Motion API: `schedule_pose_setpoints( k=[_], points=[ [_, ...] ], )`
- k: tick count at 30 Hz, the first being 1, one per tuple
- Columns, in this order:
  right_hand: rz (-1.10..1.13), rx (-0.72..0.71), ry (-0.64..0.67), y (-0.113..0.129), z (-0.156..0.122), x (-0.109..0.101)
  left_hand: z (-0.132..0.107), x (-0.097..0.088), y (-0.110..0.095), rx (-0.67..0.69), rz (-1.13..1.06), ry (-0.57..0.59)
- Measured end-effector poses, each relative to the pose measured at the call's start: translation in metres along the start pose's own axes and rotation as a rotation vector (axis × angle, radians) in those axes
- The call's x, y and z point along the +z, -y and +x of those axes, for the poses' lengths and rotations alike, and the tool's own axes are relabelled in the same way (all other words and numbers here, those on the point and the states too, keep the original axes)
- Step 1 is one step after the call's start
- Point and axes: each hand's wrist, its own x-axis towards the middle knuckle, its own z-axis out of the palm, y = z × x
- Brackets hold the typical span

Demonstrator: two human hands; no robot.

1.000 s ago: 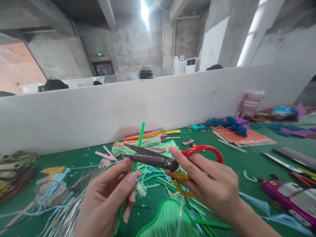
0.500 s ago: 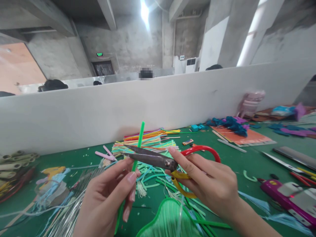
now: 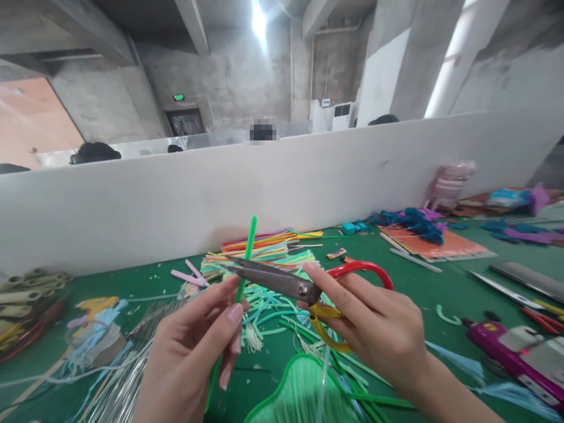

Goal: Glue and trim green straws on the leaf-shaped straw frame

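My left hand [image 3: 189,346] is closed, pinching a bright green fuzzy stem, like a pipe cleaner [image 3: 250,239], whose upper end sticks up above the fingers. My right hand [image 3: 379,329] grips a pair of scissors [image 3: 282,283] with one red and one yellow handle loop. Their dark blades point left and lie across the green stem just above my left fingertips, nearly together. Under the hands is a green leaf-shaped piece with a fuzzy rim [image 3: 304,382]. Behind them lies a pile of coloured fuzzy stems [image 3: 268,244].
A white partition [image 3: 176,205] rises behind the green table. To the left are a yellow glue gun [image 3: 99,304], thin wires [image 3: 118,376] and rolled olive tubes [image 3: 26,296]. On the right lie a purple device [image 3: 497,341], another pair of scissors [image 3: 506,288] and an orange sheet [image 3: 453,244].
The scissor blades have closed further across the green stem. Both hands stay almost where they were, and the view has shifted slightly.
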Motion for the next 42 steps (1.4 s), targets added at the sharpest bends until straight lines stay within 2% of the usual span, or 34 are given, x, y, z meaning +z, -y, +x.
schedule_pose_setpoints(
  k=[4,9,12,17,21,23,28,34,42],
  points=[
    [0.083,0.062,-0.044,0.000,0.004,-0.002,0.001,0.000,0.000,-0.007,-0.008,0.017],
    [0.099,0.026,0.105,-0.002,0.006,-0.004,0.000,-0.003,0.004,0.002,-0.009,0.005],
    [0.129,0.059,0.159,0.001,0.005,-0.004,0.000,-0.003,0.004,0.029,-0.031,0.009],
    [0.318,0.243,0.101,0.021,0.000,0.001,0.000,0.008,-0.001,0.022,-0.193,0.022],
    [0.514,0.301,0.063,0.039,-0.003,0.005,-0.001,0.017,0.000,0.048,-0.354,0.098],
    [0.524,0.297,0.054,0.043,-0.004,0.007,0.001,0.018,0.003,0.091,-0.385,0.098],
    [0.474,0.239,0.053,0.042,-0.006,0.005,0.005,0.020,0.007,0.202,-0.307,-0.038],
    [0.420,0.125,0.121,0.035,-0.011,0.005,0.003,0.020,0.006,0.252,-0.208,-0.042],
    [0.218,-0.017,0.045,0.022,-0.006,-0.003,0.007,0.001,0.012,0.350,0.031,-0.048]
  ],
)
